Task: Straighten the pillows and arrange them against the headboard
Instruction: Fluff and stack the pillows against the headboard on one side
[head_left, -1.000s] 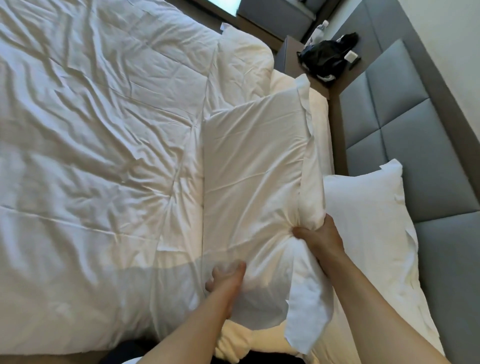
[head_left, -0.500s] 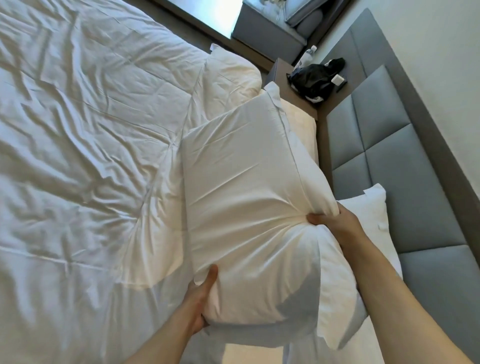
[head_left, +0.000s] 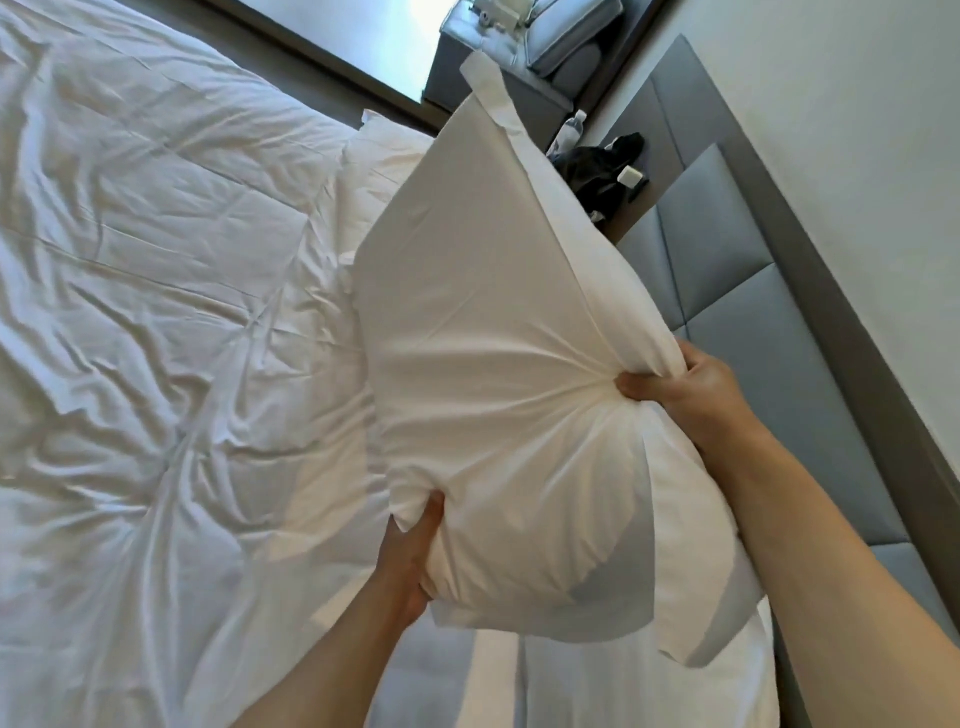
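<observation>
While raised, pillow (head_left: 498, 364) hides black clothing (head_left: 597, 176).

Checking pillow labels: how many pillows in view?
2. One pillow gripped by left hand and right hand; far pillow lies by the duvet. Others may be hidden.

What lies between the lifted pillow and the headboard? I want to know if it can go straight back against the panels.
Nothing visible blocks the way. The pillow is held up by the left hand and right hand, with the grey headboard bare beside it. The spot below the pillow is hidden.
</observation>
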